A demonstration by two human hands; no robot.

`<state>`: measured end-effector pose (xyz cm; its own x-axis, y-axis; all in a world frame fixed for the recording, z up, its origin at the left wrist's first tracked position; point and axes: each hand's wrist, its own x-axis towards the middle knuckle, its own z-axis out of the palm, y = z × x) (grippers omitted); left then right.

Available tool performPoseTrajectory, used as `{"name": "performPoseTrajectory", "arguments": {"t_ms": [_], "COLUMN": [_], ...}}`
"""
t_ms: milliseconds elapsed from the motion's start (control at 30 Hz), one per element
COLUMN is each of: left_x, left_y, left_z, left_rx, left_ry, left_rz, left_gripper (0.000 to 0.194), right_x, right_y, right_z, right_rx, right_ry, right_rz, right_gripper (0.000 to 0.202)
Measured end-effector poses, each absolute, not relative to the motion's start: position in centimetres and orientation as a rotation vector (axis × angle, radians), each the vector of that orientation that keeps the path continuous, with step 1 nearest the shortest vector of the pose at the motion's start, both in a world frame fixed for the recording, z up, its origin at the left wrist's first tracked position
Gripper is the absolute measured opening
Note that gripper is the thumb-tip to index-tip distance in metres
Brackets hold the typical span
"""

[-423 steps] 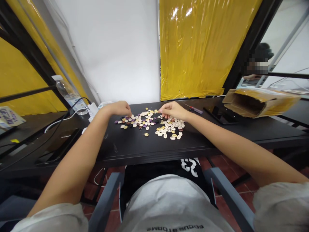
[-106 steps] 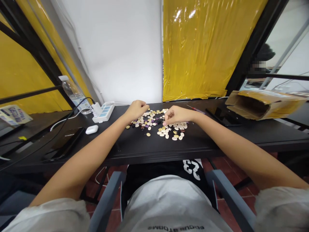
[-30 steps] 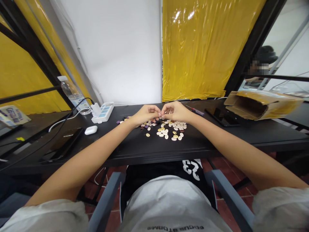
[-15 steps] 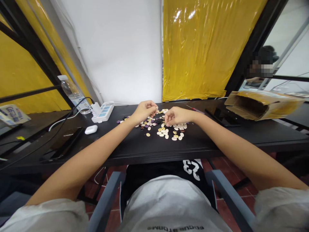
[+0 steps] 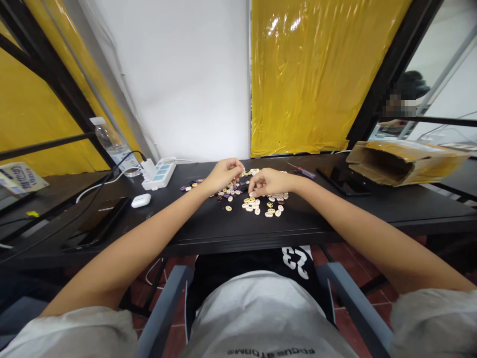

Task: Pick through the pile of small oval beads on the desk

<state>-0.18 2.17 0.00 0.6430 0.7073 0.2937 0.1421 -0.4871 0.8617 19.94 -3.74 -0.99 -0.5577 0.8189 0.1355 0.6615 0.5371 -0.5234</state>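
Small oval buttons (image 5: 256, 205), white, yellow, purple and dark, lie spread on the black table (image 5: 208, 226). My left hand (image 5: 226, 175) is closed in a pinch over the left and far part of the pile, with a small pale button at its fingertips, partly hidden. Just to its right, my right hand (image 5: 269, 182) bends down with thumb and fingers pinched on a pale button at the pile's near side. The right palm covers some of the buttons behind it. A lone yellowish button (image 5: 228, 208) sits nearer the table's front edge.
A white earbud case (image 5: 140, 200), a power strip (image 5: 160, 174), a water bottle (image 5: 115, 148) and a dark phone (image 5: 95, 223) are at left. On the right are a screwdriver (image 5: 304, 171), a dark tablet-like device (image 5: 345, 181) and an open cardboard box (image 5: 404, 161). Another person shows far right.
My right hand has shifted slightly left and its fingers have reached down onto a pale button. The screwdriver's handle shows more. My left hand has barely moved.
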Motion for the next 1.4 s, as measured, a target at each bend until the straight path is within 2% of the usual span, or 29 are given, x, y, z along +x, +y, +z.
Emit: {"name": "performPoseTrajectory", "arguments": {"t_ms": [333, 667, 1400], "left_x": [-0.04, -0.1, -0.36], "left_y": [2.17, 2.02, 2.04], "left_z": [-0.36, -0.33, -0.21], "left_rx": [2.076, 2.073, 2.142], "left_ry": [0.726, 0.684, 0.629], "left_rz": [0.692, 0.705, 0.773], "left_gripper": [0.001, 0.008, 0.009], "right_x": [19.55, 19.25, 19.17], "right_y": [-3.88, -3.64, -3.98], "right_z": [-1.13, -0.9, -0.86], "right_rx": [-1.262, -1.225, -1.301], "right_ry": [-2.262, -1.951, -1.858], "right_rz": [0.601, 0.581, 0.709], "right_gripper": [0.011, 0.016, 0.019]}}
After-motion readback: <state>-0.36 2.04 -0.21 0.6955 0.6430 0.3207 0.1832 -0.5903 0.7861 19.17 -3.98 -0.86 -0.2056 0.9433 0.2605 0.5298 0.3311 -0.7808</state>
